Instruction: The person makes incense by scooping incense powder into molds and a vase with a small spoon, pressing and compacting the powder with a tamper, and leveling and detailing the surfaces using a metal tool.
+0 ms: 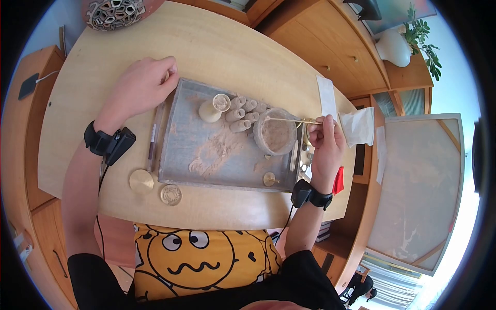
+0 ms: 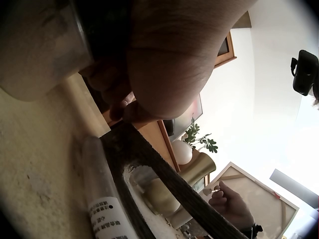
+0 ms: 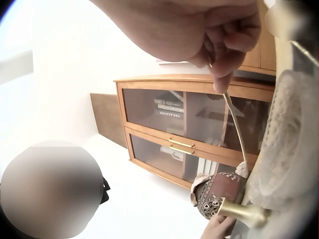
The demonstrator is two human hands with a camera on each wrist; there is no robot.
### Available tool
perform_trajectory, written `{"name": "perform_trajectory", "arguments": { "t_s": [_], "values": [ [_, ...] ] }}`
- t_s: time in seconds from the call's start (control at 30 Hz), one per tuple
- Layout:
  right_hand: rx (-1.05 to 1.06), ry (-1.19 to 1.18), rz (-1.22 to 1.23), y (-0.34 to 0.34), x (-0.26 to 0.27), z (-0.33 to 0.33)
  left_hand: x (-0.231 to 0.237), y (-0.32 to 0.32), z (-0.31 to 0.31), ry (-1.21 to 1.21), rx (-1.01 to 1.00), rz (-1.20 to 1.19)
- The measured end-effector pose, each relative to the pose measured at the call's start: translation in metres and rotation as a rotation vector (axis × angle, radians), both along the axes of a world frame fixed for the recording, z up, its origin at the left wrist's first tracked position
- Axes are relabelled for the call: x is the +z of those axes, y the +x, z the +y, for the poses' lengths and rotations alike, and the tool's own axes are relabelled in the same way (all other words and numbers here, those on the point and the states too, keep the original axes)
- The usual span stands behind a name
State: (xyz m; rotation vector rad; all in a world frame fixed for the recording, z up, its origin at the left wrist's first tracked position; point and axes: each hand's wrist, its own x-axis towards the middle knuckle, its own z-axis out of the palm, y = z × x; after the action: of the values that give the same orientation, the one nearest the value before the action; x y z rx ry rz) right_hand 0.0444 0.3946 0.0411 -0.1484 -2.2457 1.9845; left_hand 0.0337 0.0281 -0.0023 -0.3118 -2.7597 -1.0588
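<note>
My right hand (image 1: pixel 326 150) pinches a thin brass stick (image 1: pixel 284 120) above a round bowl (image 1: pixel 258 135) of brownish powder. In the right wrist view, a pale clump coats the far tip of the stick (image 3: pixel 236 122), beside the bowl (image 3: pixel 294 172). My left hand (image 1: pixel 144 87) lies on the table by the grey tray's (image 1: pixel 178 139) upper left corner, fingers loosely curled; nothing shows in it. A brass vase (image 1: pixel 209 111) topped with powder stands in the tray, beside several small clay-coloured tubes (image 1: pixel 239 125). Loose powder (image 1: pixel 219 147) covers part of the tray floor.
Left of the tray lies a labelled tube (image 1: pixel 153 135). Near the front edge are a brass disc (image 1: pixel 141 180) and a round openwork piece (image 1: pixel 171 195). A small brass lid (image 1: pixel 269 179) sits in the tray corner. A patterned pot (image 1: pixel 116 14) stands at the back left.
</note>
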Motion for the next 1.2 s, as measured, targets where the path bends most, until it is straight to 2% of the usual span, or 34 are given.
{"name": "perform_trajectory", "arguments": {
  "t_s": [0.07, 0.2, 0.57, 0.7, 0.93, 1.13, 1.2],
  "values": [
    [0.024, 0.098, 0.055, 0.0, 0.006, -0.012, 0.001, 0.001, 0.0, -0.003, 0.005, -0.003],
    [0.053, 0.114, 0.052, 0.0, 0.016, -0.03, 0.0, 0.0, -0.001, 0.002, 0.0, 0.002],
    [0.102, 0.466, 0.142, 0.005, 0.036, -0.058, -0.003, -0.002, -0.001, -0.005, -0.009, 0.037],
    [0.125, 0.486, 0.211, 0.012, 0.039, -0.06, -0.003, -0.001, -0.001, 0.008, -0.006, 0.051],
    [-0.022, 0.44, 0.259, 0.017, 0.033, -0.018, -0.003, -0.002, -0.001, -0.014, 0.002, 0.015],
    [-0.047, 0.454, 0.136, 0.015, 0.002, 0.005, 0.0, -0.001, 0.001, -0.009, 0.006, 0.008],
    [0.042, 0.314, 0.039, 0.016, -0.004, 0.007, -0.003, -0.002, -0.001, -0.01, -0.007, 0.026]
  ]
}}
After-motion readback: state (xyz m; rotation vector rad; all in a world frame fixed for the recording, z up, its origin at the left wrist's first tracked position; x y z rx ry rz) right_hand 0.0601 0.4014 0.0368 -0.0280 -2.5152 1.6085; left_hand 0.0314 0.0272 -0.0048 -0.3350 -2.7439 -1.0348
